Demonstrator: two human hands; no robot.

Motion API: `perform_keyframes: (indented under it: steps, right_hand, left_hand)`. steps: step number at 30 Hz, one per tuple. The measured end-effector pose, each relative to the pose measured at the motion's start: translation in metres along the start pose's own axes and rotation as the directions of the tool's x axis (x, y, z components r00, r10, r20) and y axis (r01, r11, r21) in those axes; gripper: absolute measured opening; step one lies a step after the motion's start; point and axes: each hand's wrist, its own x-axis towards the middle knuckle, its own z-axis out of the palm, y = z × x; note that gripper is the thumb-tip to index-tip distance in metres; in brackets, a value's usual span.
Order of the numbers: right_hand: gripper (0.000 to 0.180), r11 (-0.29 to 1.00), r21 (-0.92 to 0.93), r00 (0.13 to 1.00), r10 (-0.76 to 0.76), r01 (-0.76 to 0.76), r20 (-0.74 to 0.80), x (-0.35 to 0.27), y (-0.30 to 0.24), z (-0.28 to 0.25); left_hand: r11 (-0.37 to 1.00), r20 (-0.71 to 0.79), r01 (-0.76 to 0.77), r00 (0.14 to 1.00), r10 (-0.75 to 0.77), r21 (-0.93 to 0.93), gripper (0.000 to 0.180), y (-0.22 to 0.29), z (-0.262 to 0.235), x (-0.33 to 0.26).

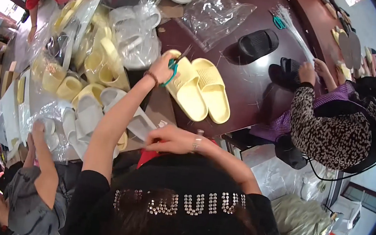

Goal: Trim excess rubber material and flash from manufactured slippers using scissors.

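My left hand [161, 70] is closed around scissors [173, 72] with teal handles, their dark blades pointing away from me. It is over the far end of the left one of two pale yellow slide sandals [192, 98]. The other yellow slide [216, 97] lies close alongside on the dark red table [243, 84]. Near my body, my right hand [169, 139] is held low with its fingers bent inward. Whatever those fingers may hold is hidden. Grey slides [138, 123] are just left of this hand.
Bagged yellow and grey slides [135, 33] pile up on the left. Beyond the yellow pair lie a clear plastic bag [216, 17], a black slide [258, 44] and teal-handled scissors [278, 21]. A co-worker [332, 123] handles a black slide at right; another person [38, 188] works at left.
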Motion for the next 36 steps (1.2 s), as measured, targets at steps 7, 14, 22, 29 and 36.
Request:
perform_keyframes:
  steps: [7,14,22,29,36]
  right_hand:
    - [0.026,0.976,-0.219,1.000,0.003,-0.003,-0.001,-0.001,0.051,0.007]
    - [0.031,0.610,-0.202,0.463,0.307,-0.766,-0.831,-0.127,0.146,-0.100]
    - [0.045,0.550,-0.072,0.305,0.347,-0.832,-0.887,-0.106,0.173,-0.076]
    - [0.052,0.817,0.530,0.464,0.388,0.226,-0.796,-0.118,0.156,-0.066]
    - [0.050,0.955,0.145,0.152,0.109,0.257,-0.982,-0.073,0.141,-0.053]
  left_hand:
    - [0.983,-0.173,-0.013,0.984,0.045,0.184,0.049,0.078,-0.047,-0.010]
    - [0.966,-0.365,0.040,0.921,-0.136,-0.257,0.057,0.038,-0.030,-0.033]
    - [0.248,0.058,0.236,0.823,-0.565,-0.940,0.056,0.058,0.022,-0.078]
    - [0.199,0.161,0.289,0.858,-0.487,-0.937,0.056,0.058,0.031,-0.148]
    - [0.354,-0.004,0.265,0.796,-0.606,-0.897,0.060,0.057,0.028,-0.176]
